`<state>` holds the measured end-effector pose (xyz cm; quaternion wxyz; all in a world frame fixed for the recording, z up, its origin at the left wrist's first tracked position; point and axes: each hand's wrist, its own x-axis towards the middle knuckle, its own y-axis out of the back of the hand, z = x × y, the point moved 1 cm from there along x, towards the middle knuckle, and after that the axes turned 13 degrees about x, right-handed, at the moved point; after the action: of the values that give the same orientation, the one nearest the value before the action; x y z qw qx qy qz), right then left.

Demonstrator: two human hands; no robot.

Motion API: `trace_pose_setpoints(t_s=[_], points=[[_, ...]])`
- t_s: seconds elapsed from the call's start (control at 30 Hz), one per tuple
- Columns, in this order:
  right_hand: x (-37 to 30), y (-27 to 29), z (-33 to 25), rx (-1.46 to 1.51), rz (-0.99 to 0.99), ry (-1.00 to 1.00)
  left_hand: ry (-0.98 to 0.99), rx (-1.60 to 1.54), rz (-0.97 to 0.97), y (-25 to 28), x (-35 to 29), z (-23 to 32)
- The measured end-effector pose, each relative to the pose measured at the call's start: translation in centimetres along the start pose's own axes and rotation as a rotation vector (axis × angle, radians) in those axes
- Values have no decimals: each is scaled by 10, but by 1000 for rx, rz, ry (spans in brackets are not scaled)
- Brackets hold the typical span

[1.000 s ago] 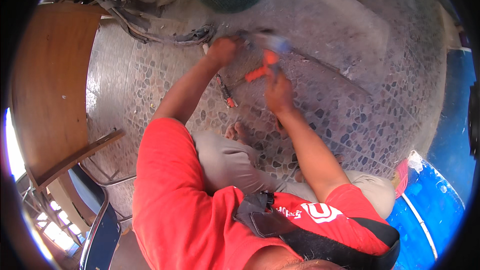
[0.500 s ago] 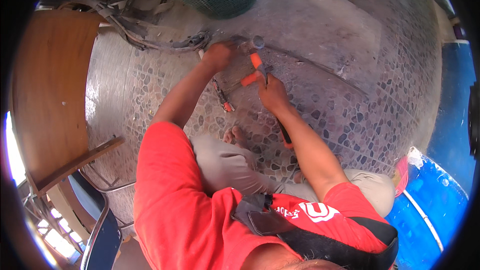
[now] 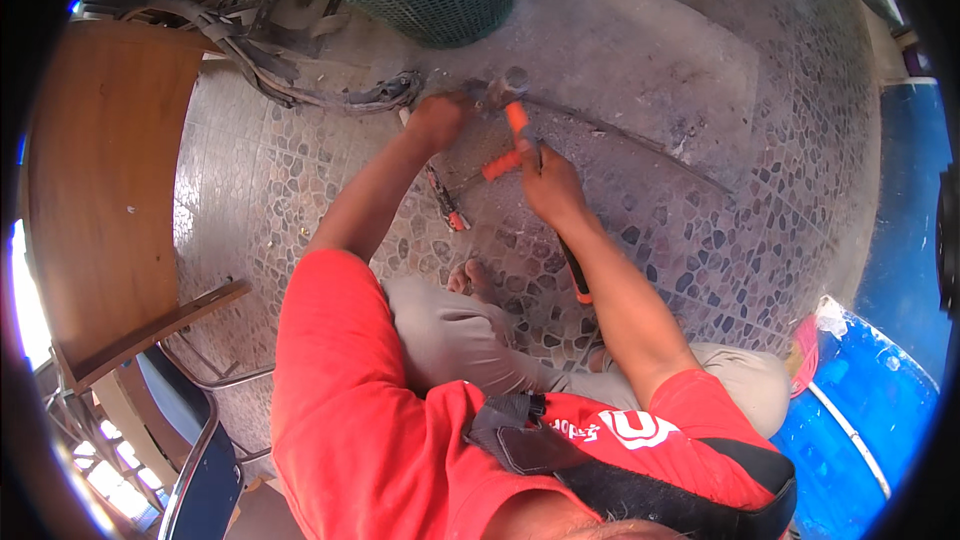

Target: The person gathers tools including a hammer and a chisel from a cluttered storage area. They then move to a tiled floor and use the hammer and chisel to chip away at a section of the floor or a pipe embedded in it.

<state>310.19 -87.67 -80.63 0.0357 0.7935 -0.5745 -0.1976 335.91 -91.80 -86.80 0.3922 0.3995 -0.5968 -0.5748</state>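
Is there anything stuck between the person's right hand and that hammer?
Nothing visible: the right hand is wrapped directly around the handle of the hammer. The orange piece shows off to the left, not between them.

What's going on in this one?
A person's right hand grips a hammer low over a stone-patterned floor. The left hand is beside the hammer's head, to its left; what it may be holding is too blurred to tell. An orange piece shows just left of the right hand, and a green basket stands beyond both hands.
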Motion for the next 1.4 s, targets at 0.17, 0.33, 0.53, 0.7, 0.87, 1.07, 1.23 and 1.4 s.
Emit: trace_pose_setpoints(t_s=[0.17, 0.33, 0.53, 0.7, 0.87, 1.07, 1.23, 1.4], points=[[-12, 12, -27, 70, 18, 37, -11, 28, -75, 3, 10, 5], [3, 11, -1, 0, -110, -179, -14, -38, -32, 10, 7, 3], [-5, 39, 11, 127, 53, -186, -54, 68, 6, 17, 14, 7], [-10, 56, 0, 366, 103, -269, 377, -603, -38, 30, 22, 19], [-19, 74, -3, 597, 116, -378, 784, -1528, -147, 44, 43, 45], [-29, 84, 24, 611, 68, -483, 652, -1848, -239, 87, 58, 72], [-42, 73, 63, 643, -75, -615, 535, -1998, -204, 101, 69, 87], [-56, 59, 80, 680, -56, -721, 506, -2180, -263, 117, 71, 99]])
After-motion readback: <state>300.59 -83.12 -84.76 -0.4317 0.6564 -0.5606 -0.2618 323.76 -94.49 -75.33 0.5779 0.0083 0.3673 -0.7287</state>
